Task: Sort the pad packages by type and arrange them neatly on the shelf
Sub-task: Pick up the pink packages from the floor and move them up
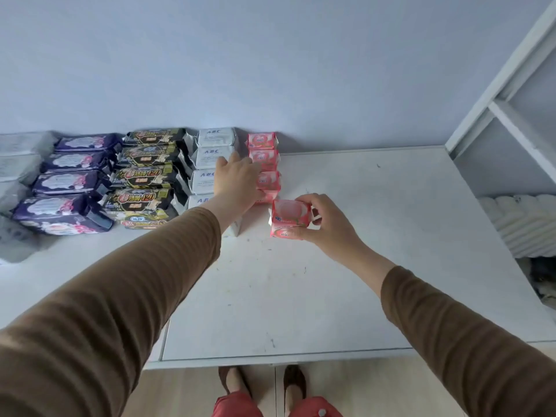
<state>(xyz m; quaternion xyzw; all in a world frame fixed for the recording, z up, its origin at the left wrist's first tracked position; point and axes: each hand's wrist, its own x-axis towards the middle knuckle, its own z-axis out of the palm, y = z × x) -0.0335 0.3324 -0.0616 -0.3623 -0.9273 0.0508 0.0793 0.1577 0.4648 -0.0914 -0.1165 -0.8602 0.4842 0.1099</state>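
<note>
Head view, looking down on flat white table (346, 266) set against pale blue-grey wall (270, 55).

Pad packages laid in columns running from wall toward table front, sorted by type:
- far left, column of grey-white soft plastic packs (21, 164), partly cut off by frame edge, blurred;
- next, column of dark purple soft plastic packs with pink and white print (72, 182), four visible;
- next, column of black-and-gold soft plastic packs marked "120" (141, 176), at least four, a fifth edge showing at front;
- next, column of white packs printed "ABC" (215, 138), four labels readable, front ones partly hidden by left forearm;
- last, column of small pink square packs with pale round motif (262, 141), just beside the ABC column, four counted, front one mostly hidden.

Left hand (237, 182), brown sleeve, reaching forward over seam between ABC column and pink column; fingers extended and fairly straight, lying on or against the pink packs, thumb side toward ABC packs. Not curled round anything.

Right hand (325, 224), brown sleeve, gripping one more small pink square pack (290, 218): thumb on near edge, fingers curled over far right corner. Pack tilted, sitting just in front of pink column, close to it; contact with table not determinable.

Right edge: white shelving frame (511, 100), stack of white folded soft items (523, 221) on lower level.

Bottom: light wood floor (180, 392), two feet in dark slippers (234, 383), red-orange trousers (237, 406).
</note>
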